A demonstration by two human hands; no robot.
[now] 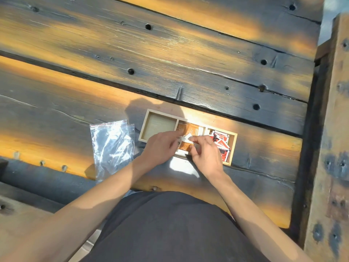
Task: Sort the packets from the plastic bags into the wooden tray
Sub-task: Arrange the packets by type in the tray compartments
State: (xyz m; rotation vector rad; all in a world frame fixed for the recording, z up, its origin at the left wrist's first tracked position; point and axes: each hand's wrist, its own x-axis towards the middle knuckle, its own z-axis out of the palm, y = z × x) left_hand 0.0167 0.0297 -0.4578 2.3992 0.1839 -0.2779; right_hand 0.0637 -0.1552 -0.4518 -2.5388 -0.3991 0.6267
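A wooden tray (145,121) with three compartments lies on the dark plank table. Its left compartment holds nothing, the middle one holds orange packets (190,129), and the right one holds red, white and black packets (220,140). My left hand (160,146) and my right hand (204,154) meet over the middle compartment, both pinching a clear plastic bag (186,138) that lies crumpled over the orange packets. Whether a packet is in my fingers is hidden by the bag and hands.
Two empty clear zip bags (112,146) lie flat to the left of the tray. A wide gap between planks (113,84) runs behind the tray. A rough wooden post (332,129) stands at the right edge.
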